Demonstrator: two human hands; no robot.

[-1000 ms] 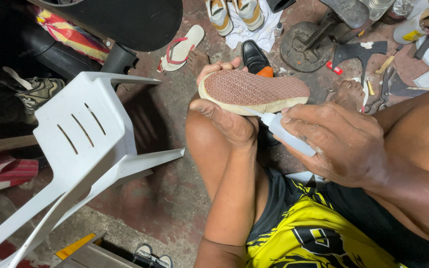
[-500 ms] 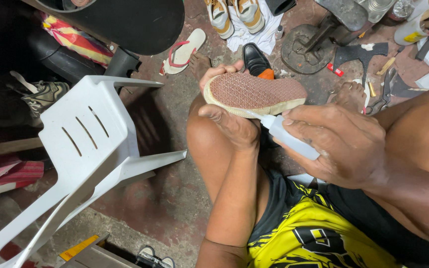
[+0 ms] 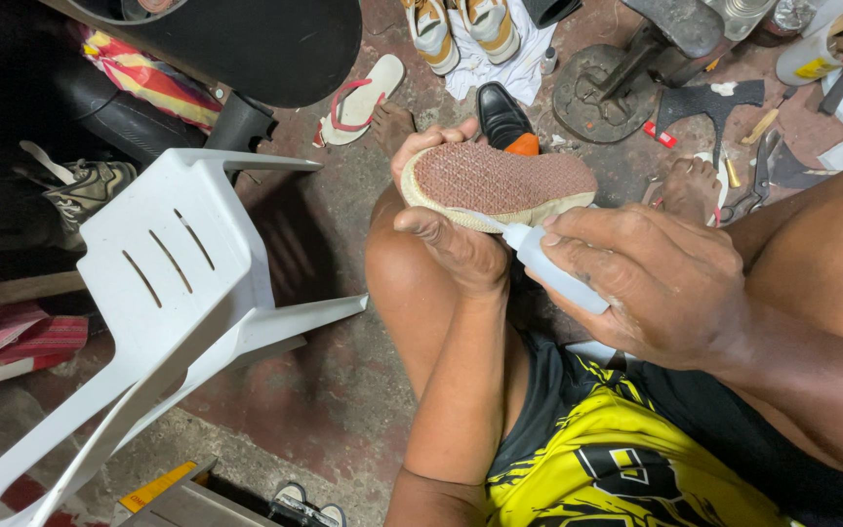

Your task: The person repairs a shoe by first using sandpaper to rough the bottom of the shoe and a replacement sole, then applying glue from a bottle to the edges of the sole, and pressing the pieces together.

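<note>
Shoe up over the knee, sole to the ceiling, a reddish waffle tread with a pale rim. The left hand clamps it from the heel end, thumb on the rim, fingers curled round the far side. The right hand is wrapped round a small white squeeze bottle, nozzle right at the sole's edge. That shoe looks light and bendy, rubber giving under pressure, so the rim near the heel seems the firm place to grip. A white plastic chair stands just beside, with a flip-flop lying beyond.
</note>
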